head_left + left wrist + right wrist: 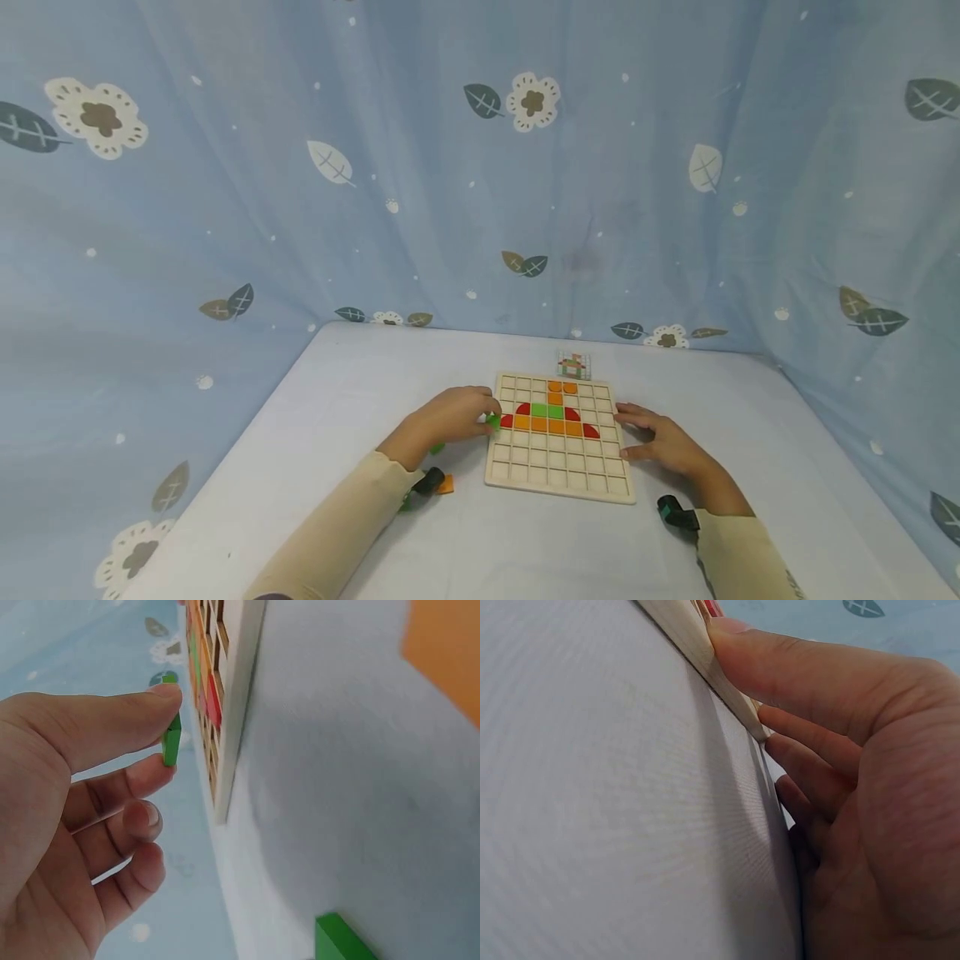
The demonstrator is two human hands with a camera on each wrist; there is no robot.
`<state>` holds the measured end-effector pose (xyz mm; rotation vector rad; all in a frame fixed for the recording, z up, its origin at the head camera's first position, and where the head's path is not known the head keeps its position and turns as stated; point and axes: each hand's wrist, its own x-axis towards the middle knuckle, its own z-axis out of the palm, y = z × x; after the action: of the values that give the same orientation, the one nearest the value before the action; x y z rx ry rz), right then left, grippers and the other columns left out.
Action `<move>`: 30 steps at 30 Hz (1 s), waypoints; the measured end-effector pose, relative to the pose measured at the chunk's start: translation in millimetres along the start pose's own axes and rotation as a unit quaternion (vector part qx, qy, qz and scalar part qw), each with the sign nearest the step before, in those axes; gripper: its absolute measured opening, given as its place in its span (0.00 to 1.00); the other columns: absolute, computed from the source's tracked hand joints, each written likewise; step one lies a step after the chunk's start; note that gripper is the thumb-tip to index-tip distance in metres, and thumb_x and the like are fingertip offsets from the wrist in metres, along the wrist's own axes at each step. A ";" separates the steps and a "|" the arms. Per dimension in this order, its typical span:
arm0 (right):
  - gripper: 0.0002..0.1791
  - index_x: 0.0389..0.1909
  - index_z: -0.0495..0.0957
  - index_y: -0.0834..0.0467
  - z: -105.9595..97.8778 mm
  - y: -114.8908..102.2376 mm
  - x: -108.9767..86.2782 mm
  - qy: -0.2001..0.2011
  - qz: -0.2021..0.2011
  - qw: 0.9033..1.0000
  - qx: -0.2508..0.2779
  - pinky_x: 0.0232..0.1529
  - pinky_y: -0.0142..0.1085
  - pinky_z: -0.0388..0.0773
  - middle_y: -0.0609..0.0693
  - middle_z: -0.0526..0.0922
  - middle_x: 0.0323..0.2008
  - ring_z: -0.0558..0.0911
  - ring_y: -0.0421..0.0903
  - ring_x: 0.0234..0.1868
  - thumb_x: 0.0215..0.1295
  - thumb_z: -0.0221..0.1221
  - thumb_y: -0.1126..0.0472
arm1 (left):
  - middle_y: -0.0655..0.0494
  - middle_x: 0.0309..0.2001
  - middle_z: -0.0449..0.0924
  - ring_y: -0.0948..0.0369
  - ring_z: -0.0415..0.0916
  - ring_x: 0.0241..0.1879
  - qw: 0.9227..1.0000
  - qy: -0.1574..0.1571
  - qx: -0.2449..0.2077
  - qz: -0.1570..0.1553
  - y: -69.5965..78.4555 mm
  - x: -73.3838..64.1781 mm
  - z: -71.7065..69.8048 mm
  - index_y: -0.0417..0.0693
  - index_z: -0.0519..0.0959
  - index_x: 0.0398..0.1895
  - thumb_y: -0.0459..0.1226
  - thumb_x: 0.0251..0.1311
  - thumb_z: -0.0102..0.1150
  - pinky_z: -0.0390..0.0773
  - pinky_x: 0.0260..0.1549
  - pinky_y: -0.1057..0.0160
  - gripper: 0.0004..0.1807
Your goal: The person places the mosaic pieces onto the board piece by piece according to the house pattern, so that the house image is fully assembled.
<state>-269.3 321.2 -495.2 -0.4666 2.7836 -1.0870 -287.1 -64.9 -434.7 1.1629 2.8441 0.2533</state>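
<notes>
My left hand (456,414) pinches a small green tile (172,744) between thumb and fingers, at the left edge of a wooden grid board (558,477). In the left wrist view this tile stands on edge, part of it behind the thumb. Coloured tiles sit in the board's upper half: a row of orange squares (556,426), two green squares (547,411), red rounded-corner tiles (592,432) and two orange round ones (562,387). At the board's right edge rests my right hand (654,437), its thumb (742,652) and fingers touching the rim.
A small picture card (573,366) lies just behind the board. Left of the board, near the left forearm, are a loose orange piece (446,484) and green pieces (437,448), partly hidden by the arm. A patterned blue curtain (420,208) hangs behind the white table (525,550).
</notes>
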 end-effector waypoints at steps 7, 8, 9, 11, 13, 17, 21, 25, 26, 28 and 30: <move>0.41 0.62 0.74 0.63 -0.4 4.4 -1.7 0.002 -0.020 1.000 0.001 0.63 0.65 0.53 0.62 0.62 0.69 0.56 0.67 0.70 0.48 0.73 0.50 | 0.67 0.42 0.78 0.69 0.74 0.39 1.000 0.001 0.005 0.014 7.7 8.3 1.1 0.55 0.84 0.46 0.43 0.58 0.68 0.75 0.43 0.67 0.12; 0.41 0.62 0.74 0.63 -0.3 4.7 -1.9 0.002 -0.021 1.000 0.003 0.63 0.65 0.54 0.62 0.62 0.69 0.56 0.67 0.70 0.48 0.73 0.50 | 0.67 0.41 0.78 0.68 0.74 0.39 1.000 0.001 0.004 0.015 8.6 9.3 1.4 0.55 0.85 0.46 0.43 0.58 0.68 0.75 0.42 0.67 0.13; 0.41 0.62 0.74 0.63 -0.1 4.6 -1.9 0.002 -0.022 1.000 0.004 0.63 0.65 0.54 0.62 0.62 0.69 0.56 0.67 0.70 0.48 0.73 0.50 | 0.67 0.41 0.77 0.68 0.74 0.38 1.000 0.000 0.002 0.015 9.4 10.3 1.7 0.55 0.85 0.46 0.43 0.58 0.68 0.75 0.42 0.67 0.13; 0.41 0.62 0.74 0.63 0.1 4.2 -1.8 0.002 -0.022 1.000 0.004 0.63 0.65 0.54 0.62 0.63 0.69 0.56 0.67 0.70 0.48 0.73 0.50 | 0.67 0.41 0.77 0.69 0.74 0.39 1.000 -0.001 -0.003 0.013 10.8 12.1 2.4 0.55 0.85 0.46 0.43 0.58 0.69 0.75 0.43 0.67 0.13; 0.41 0.62 0.74 0.63 -0.1 3.8 -1.3 0.001 -0.020 1.000 0.005 0.63 0.65 0.54 0.62 0.62 0.69 0.56 0.67 0.70 0.48 0.73 0.50 | 0.68 0.40 0.77 0.69 0.73 0.39 1.000 -0.005 -0.006 0.010 12.3 13.9 3.3 0.55 0.85 0.46 0.44 0.57 0.69 0.75 0.43 0.67 0.13; 0.41 0.63 0.73 0.63 -1.0 3.0 -0.7 -0.001 -0.017 1.000 -0.006 0.63 0.65 0.54 0.61 0.62 0.70 0.55 0.67 0.70 0.48 0.73 0.50 | 0.68 0.39 0.76 0.70 0.72 0.37 1.000 -0.008 -0.001 0.014 15.1 17.8 5.6 0.56 0.85 0.45 0.44 0.58 0.69 0.74 0.42 0.69 0.12; 0.41 0.63 0.74 0.63 -2.1 3.1 -0.3 0.001 -0.017 1.000 -0.009 0.63 0.65 0.53 0.61 0.63 0.69 0.55 0.67 0.70 0.48 0.73 0.49 | 0.66 0.35 0.75 0.69 0.69 0.32 1.000 -0.006 0.003 0.024 18.5 21.4 8.1 0.56 0.84 0.41 0.44 0.58 0.69 0.72 0.36 0.70 0.10; 0.41 0.63 0.74 0.63 -1.7 2.9 0.3 0.002 -0.015 1.000 -0.008 0.63 0.65 0.52 0.61 0.63 0.69 0.55 0.67 0.70 0.48 0.73 0.49 | 0.66 0.31 0.72 0.67 0.67 0.29 1.000 -0.008 0.003 0.027 21.4 24.5 11.1 0.56 0.84 0.38 0.45 0.57 0.69 0.70 0.30 0.70 0.08; 0.41 0.63 0.74 0.63 -1.4 2.8 0.5 0.002 -0.014 1.000 -0.008 0.63 0.65 0.53 0.61 0.63 0.69 0.55 0.67 0.70 0.47 0.73 0.49 | 0.67 0.30 0.71 0.67 0.66 0.28 1.000 -0.011 0.005 0.026 22.0 25.2 12.0 0.57 0.84 0.38 0.45 0.58 0.69 0.69 0.30 0.70 0.08; 0.42 0.63 0.74 0.63 -1.0 2.6 0.7 0.002 -0.011 1.000 -0.009 0.63 0.65 0.53 0.62 0.62 0.70 0.55 0.67 0.70 0.47 0.73 0.49 | 0.68 0.29 0.69 0.67 0.65 0.28 1.000 -0.016 0.006 0.023 22.8 26.7 14.0 0.57 0.83 0.37 0.45 0.58 0.68 0.69 0.29 0.70 0.06; 0.42 0.63 0.74 0.63 -0.9 2.1 0.7 0.003 -0.010 1.000 -0.008 0.63 0.65 0.53 0.62 0.62 0.70 0.55 0.67 0.70 0.47 0.73 0.49 | 0.67 0.29 0.69 0.67 0.65 0.28 0.999 -0.019 0.010 0.024 23.8 28.2 15.5 0.58 0.83 0.36 0.44 0.59 0.68 0.69 0.29 0.69 0.05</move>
<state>-270.6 323.0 -496.0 -0.4953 2.8006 -1.0714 -289.0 -26.4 -445.6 1.2267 2.7950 0.2042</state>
